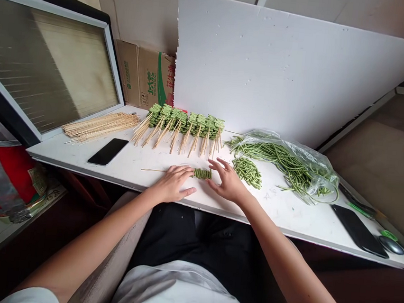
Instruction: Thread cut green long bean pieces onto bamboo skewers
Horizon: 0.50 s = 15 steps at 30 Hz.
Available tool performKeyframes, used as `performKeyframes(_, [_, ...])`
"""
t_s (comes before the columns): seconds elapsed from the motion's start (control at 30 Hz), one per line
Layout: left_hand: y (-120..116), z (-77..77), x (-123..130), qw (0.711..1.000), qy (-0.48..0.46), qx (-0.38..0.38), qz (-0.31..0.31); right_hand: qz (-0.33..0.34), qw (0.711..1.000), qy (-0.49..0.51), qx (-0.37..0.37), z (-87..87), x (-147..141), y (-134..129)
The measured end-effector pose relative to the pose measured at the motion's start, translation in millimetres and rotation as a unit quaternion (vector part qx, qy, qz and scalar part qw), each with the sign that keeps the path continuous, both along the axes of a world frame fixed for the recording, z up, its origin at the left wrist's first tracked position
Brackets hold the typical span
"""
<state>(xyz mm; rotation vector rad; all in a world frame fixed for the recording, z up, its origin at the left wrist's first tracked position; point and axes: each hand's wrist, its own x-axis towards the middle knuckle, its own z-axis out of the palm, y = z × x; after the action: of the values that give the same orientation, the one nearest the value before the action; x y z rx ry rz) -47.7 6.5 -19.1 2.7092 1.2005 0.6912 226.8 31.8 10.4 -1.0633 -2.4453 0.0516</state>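
At the front edge of the white worktable (80,151), midway along, a short row of cut green beans (202,173) threaded on a bamboo skewer (157,170) lies flat between my hands. My left hand (172,184) rests over the bare stick, fingers curved toward the row; I cannot tell whether it actually pinches. My right hand (228,182) is open, fingers spread, just beside the row's far end. Risk noted: with so light a hold, the skewer could roll and shed beans. A careless reach could also disturb the finished skewers (186,126) near the back edge or the loose bean pile (246,171).
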Motion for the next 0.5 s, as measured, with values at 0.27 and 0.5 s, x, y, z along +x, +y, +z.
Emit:
performKeyframes(0.27, [5,-1.9,21,0.999,0.021,0.006,-0.042,-0.013,0.999,0.011,-0.027,-5.7,-2,-4])
performKeyframes(0.5, [6,-6.1,26,0.999,0.032,-0.010,-0.021,-0.009,0.998,0.014,-0.057,-6.2,1,-1])
